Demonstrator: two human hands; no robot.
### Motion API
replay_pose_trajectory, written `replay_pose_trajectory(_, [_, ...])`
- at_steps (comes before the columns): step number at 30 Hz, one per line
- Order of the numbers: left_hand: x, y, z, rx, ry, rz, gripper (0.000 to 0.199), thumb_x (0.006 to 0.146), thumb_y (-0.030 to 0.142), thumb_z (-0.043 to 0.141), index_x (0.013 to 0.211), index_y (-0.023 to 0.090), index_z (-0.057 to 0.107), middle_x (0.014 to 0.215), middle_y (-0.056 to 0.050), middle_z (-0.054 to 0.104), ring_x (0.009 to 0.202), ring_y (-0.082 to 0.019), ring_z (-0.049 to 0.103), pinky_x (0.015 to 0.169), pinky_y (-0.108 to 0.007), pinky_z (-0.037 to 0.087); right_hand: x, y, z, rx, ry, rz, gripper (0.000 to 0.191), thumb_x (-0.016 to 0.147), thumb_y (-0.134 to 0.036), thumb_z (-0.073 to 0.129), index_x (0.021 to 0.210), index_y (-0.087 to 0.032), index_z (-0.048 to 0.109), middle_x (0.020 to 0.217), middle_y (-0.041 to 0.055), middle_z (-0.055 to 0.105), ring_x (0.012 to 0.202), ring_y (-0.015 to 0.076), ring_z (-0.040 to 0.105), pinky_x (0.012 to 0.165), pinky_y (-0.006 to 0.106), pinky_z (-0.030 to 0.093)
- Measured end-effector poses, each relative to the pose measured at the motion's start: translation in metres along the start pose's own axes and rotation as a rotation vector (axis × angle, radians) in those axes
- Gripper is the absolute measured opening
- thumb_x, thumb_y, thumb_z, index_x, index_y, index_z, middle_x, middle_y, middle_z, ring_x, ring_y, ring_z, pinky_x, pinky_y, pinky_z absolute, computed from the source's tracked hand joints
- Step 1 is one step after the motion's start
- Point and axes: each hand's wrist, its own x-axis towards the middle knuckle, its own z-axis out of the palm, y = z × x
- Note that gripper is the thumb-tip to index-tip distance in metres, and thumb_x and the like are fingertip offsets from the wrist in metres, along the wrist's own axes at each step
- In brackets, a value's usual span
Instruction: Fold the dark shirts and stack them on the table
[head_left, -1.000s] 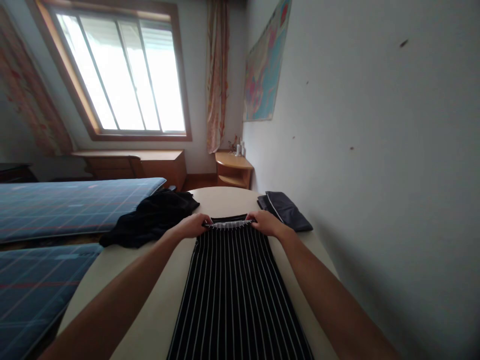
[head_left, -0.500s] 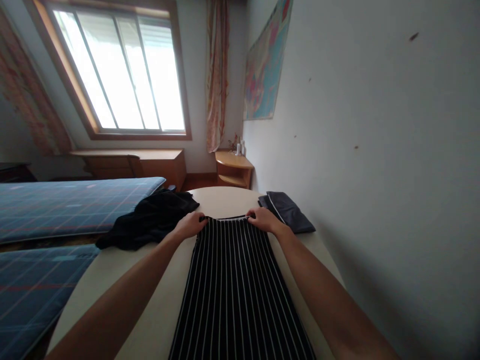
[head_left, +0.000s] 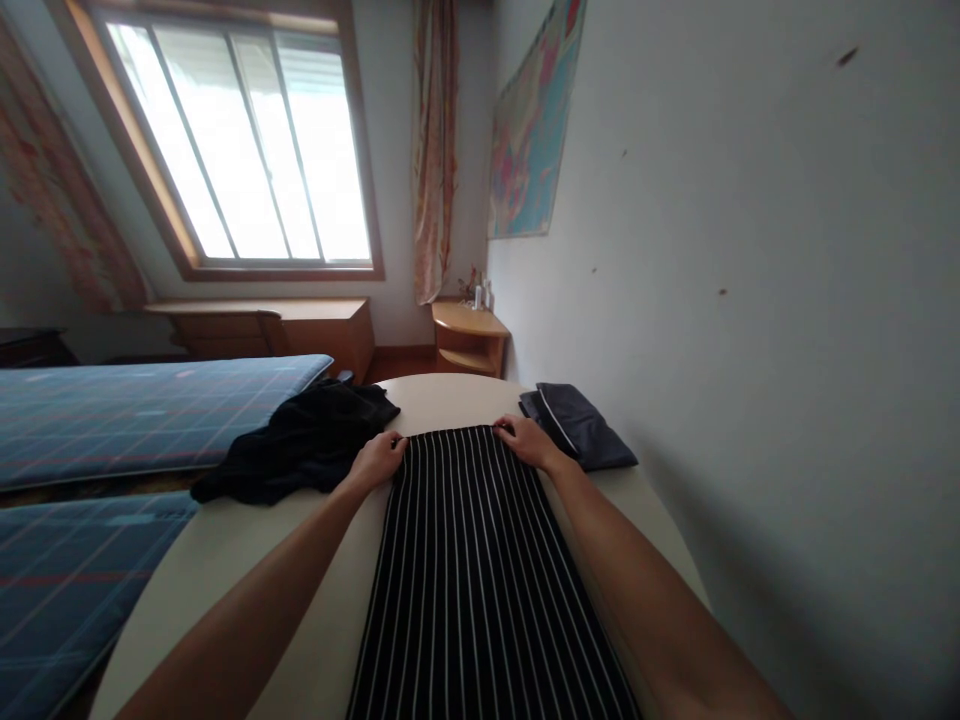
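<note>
A black garment with thin white lengthwise stripes (head_left: 480, 570) lies stretched flat along the round table, running off the bottom of the view. I cannot make out whether it is trousers or a skirt. At its far edge, my left hand (head_left: 379, 460) pinches the left corner with closed fingers. My right hand (head_left: 523, 440) grips the opposite corner the same way. Just right of that hand sits a folded dark grey cloth item (head_left: 589, 425) with a pale line across it. A crumpled black garment (head_left: 300, 440) lies to the left of my left hand.
The round cream table (head_left: 442, 390) stands close to the white wall (head_left: 787, 400) on the right. Two blue plaid mattresses (head_left: 150, 420) border its left side. Beyond it are a wooden corner shelf (head_left: 469, 320) and a wooden desk (head_left: 322, 315) under the window.
The striped garment's far edge now lies flat and straight; its pale inner band, visible before, no longer shows. My left hand has shifted slightly left and down, still holding its corner.
</note>
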Motion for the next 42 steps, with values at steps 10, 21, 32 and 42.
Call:
replay_pose_trajectory(10, [-0.003,-0.004,0.001,-0.326,-0.057,-0.036,0.045,0.075,0.024,0.074,0.116,0.015,0.057,0.086,-0.004,0.070,0.076,-0.019,0.069,0.066,-0.027,0.053,-0.005,-0.003,0.008,-0.072,-0.055,-0.010,0.029,0.096,-0.038,0.055,0.110,-0.018,0.071,0.111,0.0088,0.073,0.102,0.0214,0.067,0.091,0.030,0.047])
replay_pose_trajectory(21, [-0.005,0.008,-0.020,-0.616,-0.027,0.062,0.051,0.073,0.009,0.068,0.122,0.014,0.055,0.100,-0.006,0.068,0.085,-0.016,0.069,0.078,-0.029,0.057,-0.001,-0.009,-0.029,0.071,-0.132,-0.107,0.029,0.081,-0.030,0.074,0.106,-0.014,0.073,0.102,0.0087,0.075,0.094,0.0212,0.068,0.087,0.030,0.049])
replay_pose_trajectory(32, [0.002,0.002,-0.001,-0.399,0.118,0.034,0.044,0.074,0.002,0.060,0.117,0.013,0.057,0.108,-0.012,0.068,0.096,-0.022,0.068,0.090,-0.037,0.054,0.022,-0.001,-0.014,-0.004,-0.116,-0.051,0.026,0.085,-0.023,0.071,0.110,-0.016,0.070,0.110,0.0091,0.073,0.102,0.0202,0.067,0.091,0.029,0.048])
replay_pose_trajectory(42, [-0.076,0.046,0.044,0.036,0.099,0.367,0.058,0.093,0.047,0.051,0.146,0.025,0.045,0.163,-0.010,0.023,0.150,-0.038,0.013,0.118,-0.057,0.022,0.010,-0.017,0.023,-0.221,0.023,-0.123,0.036,0.093,-0.019,0.052,0.128,-0.020,0.061,0.133,0.0108,0.060,0.126,0.0221,0.051,0.112,0.041,0.032])
